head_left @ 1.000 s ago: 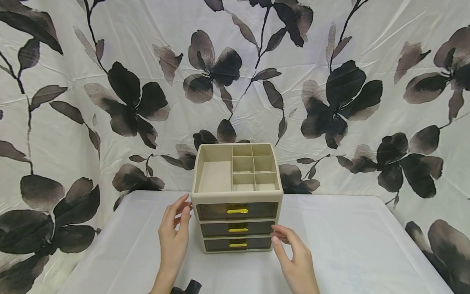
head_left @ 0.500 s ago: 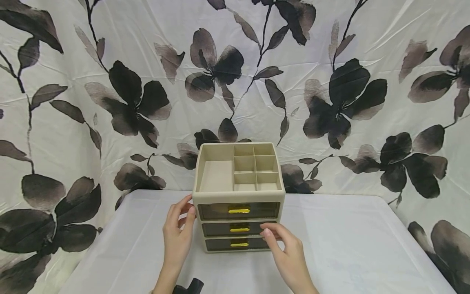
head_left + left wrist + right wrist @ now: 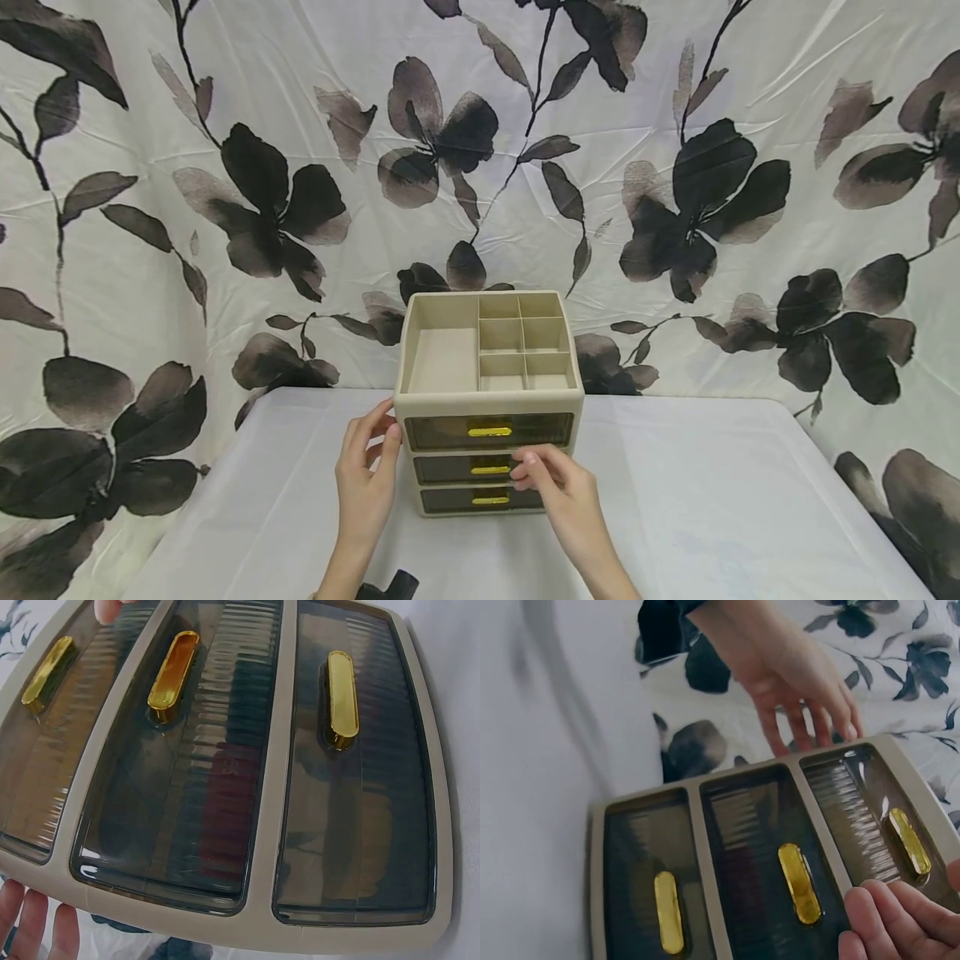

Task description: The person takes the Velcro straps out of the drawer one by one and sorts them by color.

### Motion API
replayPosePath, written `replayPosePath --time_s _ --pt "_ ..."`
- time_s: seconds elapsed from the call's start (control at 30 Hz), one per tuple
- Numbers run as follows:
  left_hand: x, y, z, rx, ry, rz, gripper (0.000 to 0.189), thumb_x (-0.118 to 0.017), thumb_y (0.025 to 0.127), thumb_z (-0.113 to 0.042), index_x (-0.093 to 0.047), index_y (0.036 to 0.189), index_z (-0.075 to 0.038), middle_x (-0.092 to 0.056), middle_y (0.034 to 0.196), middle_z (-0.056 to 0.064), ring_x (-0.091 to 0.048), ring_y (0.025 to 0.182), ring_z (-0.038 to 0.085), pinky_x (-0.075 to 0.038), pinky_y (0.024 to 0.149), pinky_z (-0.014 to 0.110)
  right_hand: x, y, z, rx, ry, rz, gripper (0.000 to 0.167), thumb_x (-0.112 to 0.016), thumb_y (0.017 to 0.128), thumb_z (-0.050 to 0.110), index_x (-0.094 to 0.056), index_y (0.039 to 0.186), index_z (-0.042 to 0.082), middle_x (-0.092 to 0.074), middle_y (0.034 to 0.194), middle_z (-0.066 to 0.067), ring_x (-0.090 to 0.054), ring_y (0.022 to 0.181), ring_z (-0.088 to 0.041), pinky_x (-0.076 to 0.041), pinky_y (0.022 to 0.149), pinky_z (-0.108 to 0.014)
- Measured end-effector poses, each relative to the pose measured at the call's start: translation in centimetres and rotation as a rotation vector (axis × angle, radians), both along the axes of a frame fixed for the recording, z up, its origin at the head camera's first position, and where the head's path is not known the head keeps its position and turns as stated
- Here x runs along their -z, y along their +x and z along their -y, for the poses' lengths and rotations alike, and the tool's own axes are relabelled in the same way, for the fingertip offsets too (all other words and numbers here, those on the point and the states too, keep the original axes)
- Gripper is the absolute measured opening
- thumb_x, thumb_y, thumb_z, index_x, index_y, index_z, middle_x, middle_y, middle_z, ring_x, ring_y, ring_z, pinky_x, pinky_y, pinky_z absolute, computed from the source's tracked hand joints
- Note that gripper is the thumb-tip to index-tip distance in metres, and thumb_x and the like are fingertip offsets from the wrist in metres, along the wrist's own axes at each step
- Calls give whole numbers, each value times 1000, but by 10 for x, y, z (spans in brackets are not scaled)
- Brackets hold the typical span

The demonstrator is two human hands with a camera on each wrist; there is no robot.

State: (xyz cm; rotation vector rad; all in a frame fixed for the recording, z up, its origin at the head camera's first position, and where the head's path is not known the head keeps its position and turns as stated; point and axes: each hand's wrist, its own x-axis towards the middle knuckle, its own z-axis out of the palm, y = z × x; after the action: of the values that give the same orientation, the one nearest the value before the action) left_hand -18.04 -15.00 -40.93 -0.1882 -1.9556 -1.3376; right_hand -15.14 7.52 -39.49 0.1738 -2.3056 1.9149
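Right hand (image 3: 566, 490) has moved inward, fingers loose, thumb seemingly apart, before ribbed, smoky drawers (image 3: 450, 470).

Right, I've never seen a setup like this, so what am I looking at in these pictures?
There's no robot, just a person working bare-handed. The wide picture is from a camera worn on the head; the tilted close-ups are from a camera on each wrist. On the white table stands a cream organizer with open compartments on top and three dark drawers with gold handles. The left hand is at the organizer's left side; the right hand is in front of the drawers, near the middle handle. Neither seems to be holding anything.
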Motion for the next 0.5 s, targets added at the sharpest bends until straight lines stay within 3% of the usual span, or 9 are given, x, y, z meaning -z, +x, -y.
replayPosePath --time_s 0.5 --pt "0 0 1 29 -3 -32 37 -61 91 0 -61 127 -10 -59 100 7 -55 96 -4 -47 79 8 -7 -13 13 -97 -132 101 38 -52 99 31 -66 110 -3 -71 88 -20 -70 71 -18 -57 72 -25"
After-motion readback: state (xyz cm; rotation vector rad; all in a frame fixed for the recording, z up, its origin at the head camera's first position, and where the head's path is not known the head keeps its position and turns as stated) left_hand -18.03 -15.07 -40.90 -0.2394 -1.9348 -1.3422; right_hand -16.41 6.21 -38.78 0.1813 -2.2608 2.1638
